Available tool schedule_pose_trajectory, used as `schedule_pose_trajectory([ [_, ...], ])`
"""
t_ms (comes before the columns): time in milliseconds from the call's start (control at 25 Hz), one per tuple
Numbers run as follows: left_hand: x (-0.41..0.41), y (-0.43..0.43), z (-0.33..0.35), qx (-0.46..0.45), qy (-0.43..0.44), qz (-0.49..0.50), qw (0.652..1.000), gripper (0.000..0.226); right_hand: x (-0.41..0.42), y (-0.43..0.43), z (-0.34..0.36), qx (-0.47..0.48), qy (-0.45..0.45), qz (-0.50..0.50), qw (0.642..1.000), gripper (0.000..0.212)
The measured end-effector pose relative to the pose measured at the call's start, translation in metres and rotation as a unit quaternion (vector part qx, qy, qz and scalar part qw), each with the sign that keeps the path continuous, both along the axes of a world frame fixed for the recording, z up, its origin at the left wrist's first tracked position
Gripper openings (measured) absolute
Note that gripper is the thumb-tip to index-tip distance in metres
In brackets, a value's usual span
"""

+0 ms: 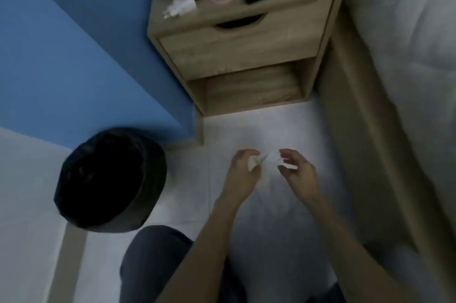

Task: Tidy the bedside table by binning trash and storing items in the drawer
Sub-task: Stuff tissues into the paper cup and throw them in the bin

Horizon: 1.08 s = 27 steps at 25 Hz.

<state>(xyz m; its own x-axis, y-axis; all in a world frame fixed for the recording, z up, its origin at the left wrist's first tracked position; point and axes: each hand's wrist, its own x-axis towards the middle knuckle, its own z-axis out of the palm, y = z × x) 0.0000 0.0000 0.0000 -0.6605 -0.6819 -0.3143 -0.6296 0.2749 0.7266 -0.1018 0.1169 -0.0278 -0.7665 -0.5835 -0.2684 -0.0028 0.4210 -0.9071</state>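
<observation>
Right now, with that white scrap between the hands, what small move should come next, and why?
Probably swing the white scrap toward the black bin and drop it in. The left hand pinches it, the right hand is at its other end, and the bin stands close on the left.
</observation>
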Motion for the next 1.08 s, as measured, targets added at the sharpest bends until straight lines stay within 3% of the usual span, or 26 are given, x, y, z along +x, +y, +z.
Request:
schedule_pose_trajectory([
  [120,-0.009,0.0,-0.081,0.003,-0.034,-0.014,0.999,0.045,0.005,-0.009,-0.097,0.104,0.069,0.045,0.991,0.056],
  [280,-0.011,-0.014,-0.161,-0.067,-0.133,-0.061,0.987,0.061,0.012,-0.013,-0.18,0.266,0.103,0.14,0.948,0.095],
  [400,-0.01,-0.019,-0.182,-0.097,-0.155,-0.086,0.979,0.057,0.02,-0.014,-0.207,0.356,0.152,0.209,0.898,0.091],
  [520,-0.008,-0.023,-0.193,-0.127,-0.124,-0.054,0.983,0.044,0.022,-0.015,-0.227,0.322,0.218,0.167,0.906,0.056],
  [680,-0.005,-0.022,-0.19,-0.117,-0.085,-0.001,0.989,0.026,0.007,-0.019,-0.222,0.276,0.165,0.131,0.938,0.027],
  [880,-0.026,-0.04,-0.143,-0.141,-0.051,0.02,0.988,0.027,-0.028,-0.052,-0.152,0.144,0.23,0.045,0.961,0.009],
  [1080,-0.06,-0.074,-0.034,-0.189,0.016,-0.008,0.982,0.036,-0.062,-0.102,-0.025,0.008,0.226,0.021,0.974,0.018],
])
